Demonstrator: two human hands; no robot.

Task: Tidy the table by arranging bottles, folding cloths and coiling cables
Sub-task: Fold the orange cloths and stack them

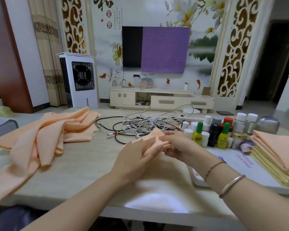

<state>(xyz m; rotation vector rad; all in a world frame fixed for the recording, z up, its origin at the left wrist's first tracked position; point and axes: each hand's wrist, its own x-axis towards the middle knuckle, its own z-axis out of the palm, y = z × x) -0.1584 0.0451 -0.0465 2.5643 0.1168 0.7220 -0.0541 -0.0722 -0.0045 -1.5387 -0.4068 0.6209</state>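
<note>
Both my hands hold one peach cloth [154, 136] just above the middle of the table. My left hand [137, 154] grips its near-left part, and my right hand [175, 144] pinches its right end. The cloth hangs down pale and blurred under my wrists. A loose heap of peach cloths [57, 130] lies at the left. Behind my hands sits a tangle of white and black cables [145, 124]. A cluster of small bottles [215, 130] stands at the right. Folded peach cloths [280, 147] are stacked at the far right.
The folded stack rests on gold-edged sheets [273, 167] on a white tray [240, 170]. A grey lidded jar [267, 125] stands behind the bottles. The table's front edge [140, 212] runs close to my body. A TV cabinet and a white air cooler stand beyond.
</note>
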